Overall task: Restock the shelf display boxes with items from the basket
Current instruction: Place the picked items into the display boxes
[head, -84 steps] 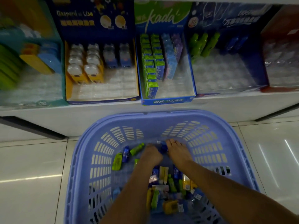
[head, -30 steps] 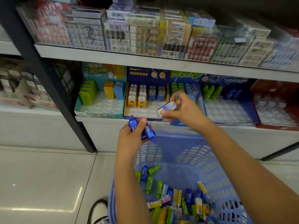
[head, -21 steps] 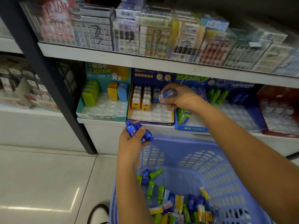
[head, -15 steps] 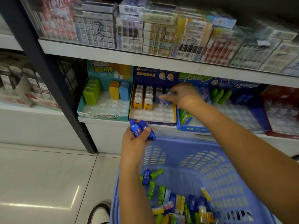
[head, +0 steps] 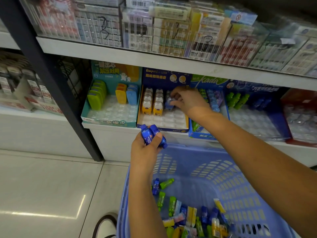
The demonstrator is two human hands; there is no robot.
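Your left hand (head: 145, 152) curls round small blue bottles (head: 152, 137), just above the basket (head: 223, 177) rim. In the display box (head: 163, 120) on the shelf, your right hand (head: 187, 102) pinches a blue piece (head: 169, 102); your fingers hide most of it. The basket's loose items (head: 188, 215) are cut off at the bottom edge.

Single wide-angle view from the person's head, facing forward and down at close range. An upper shelf (head: 120, 55) spans the top of the frame; the lower shelf (head: 103, 125) with its display boxes (head: 109, 123) crosses the middle. The basket (head: 197, 148) lies directly below the camera, at lower centre and right. Both forearms enter from the bottom edge, with the left hand (head: 145, 150) at centre and the right hand (head: 187, 102) above it. Floor (head: 42, 186) fills the lower left.
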